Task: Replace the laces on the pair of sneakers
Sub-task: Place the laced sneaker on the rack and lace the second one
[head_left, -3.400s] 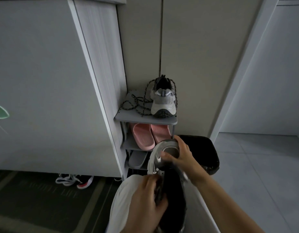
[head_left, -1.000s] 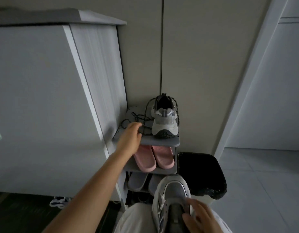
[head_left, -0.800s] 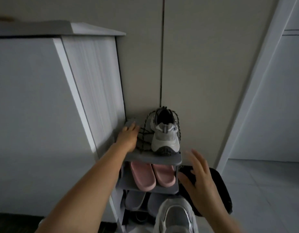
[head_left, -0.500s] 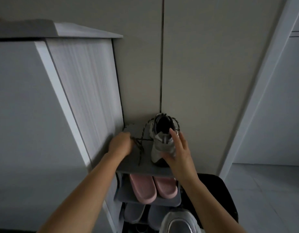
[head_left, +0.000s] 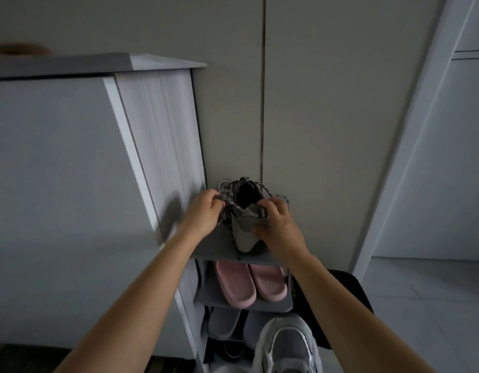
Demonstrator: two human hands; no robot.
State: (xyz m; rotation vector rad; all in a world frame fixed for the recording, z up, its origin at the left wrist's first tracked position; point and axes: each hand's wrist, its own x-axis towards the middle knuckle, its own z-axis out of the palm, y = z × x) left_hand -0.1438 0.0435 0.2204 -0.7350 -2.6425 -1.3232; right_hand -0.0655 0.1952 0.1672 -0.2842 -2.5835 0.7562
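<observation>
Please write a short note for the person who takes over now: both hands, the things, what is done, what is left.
Left hand grips the bunched speckled laces. Right hand grips the heel of the grey sneaker on the rack's top shelf. Second sneaker lies nearest the camera, untouched.
Done: no finished lacing visible.
Left: lace both sneakers.
</observation>
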